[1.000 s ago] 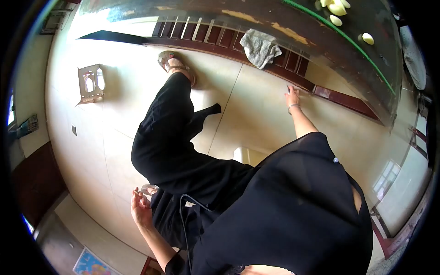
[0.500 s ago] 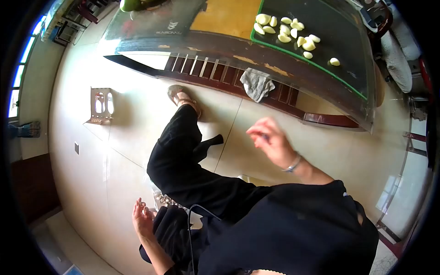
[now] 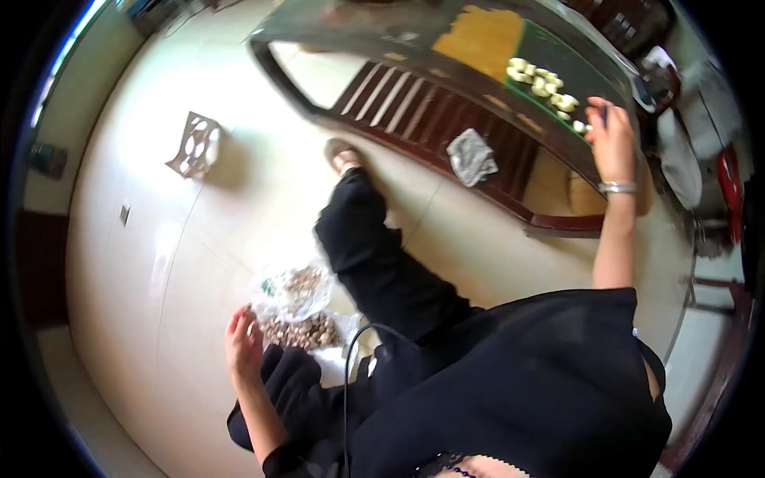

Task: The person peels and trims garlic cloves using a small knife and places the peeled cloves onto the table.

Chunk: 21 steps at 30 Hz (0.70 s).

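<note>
At the right, my right hand [image 3: 612, 147] is over the table's front edge, its fingers closed on a small dark object [image 3: 604, 115] that is partly hidden. Beside its fingertips, several peeled white cloves [image 3: 550, 85] lie on a dark green-edged board [image 3: 567, 56]. Lower left, my left hand [image 3: 243, 344] is raised with fingers curled together; whatever they may hold is too small to make out. Near it on the floor are a plastic bag of small brown-white pieces [image 3: 305, 332] and a clear bag with pale scraps [image 3: 299, 288].
The glass-topped table [image 3: 374, 40] has a slatted lower shelf [image 3: 406, 103] with a grey cloth [image 3: 472, 157] on it. A cut-out holder [image 3: 197, 146] stands on the floor at the left. My leg [image 3: 358, 231] stretches forward between bags and table.
My right hand has risen from low by the table's lower shelf to the board's edge. My left hand stays raised with curled fingers. The view has shifted, showing the floor bags more fully.
</note>
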Motion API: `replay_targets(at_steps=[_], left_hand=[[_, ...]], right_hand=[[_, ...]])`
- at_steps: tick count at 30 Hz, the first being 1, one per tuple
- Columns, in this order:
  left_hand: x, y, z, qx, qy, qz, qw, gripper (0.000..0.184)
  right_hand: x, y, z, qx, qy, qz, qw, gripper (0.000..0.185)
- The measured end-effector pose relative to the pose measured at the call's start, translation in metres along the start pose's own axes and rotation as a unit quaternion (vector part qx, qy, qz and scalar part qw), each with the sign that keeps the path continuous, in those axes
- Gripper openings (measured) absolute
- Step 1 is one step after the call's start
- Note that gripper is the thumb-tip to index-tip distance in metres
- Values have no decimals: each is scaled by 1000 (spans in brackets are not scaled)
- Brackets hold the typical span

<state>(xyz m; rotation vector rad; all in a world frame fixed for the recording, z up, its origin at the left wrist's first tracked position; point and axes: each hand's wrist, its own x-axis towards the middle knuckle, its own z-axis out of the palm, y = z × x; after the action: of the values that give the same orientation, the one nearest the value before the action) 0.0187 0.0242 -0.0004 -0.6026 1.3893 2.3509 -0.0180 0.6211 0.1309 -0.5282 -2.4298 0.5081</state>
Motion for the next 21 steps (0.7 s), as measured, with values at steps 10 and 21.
replay_targets(at_steps=[10, 21], left_hand=[[-11, 29, 10, -48, -96, 42, 993, 23], [-12, 35, -19, -61, 4, 78, 995, 18]], right_hand=[[-148, -284, 149, 292, -424, -434, 739, 31], [-221, -368, 235, 451, -556, -344, 608, 20]])
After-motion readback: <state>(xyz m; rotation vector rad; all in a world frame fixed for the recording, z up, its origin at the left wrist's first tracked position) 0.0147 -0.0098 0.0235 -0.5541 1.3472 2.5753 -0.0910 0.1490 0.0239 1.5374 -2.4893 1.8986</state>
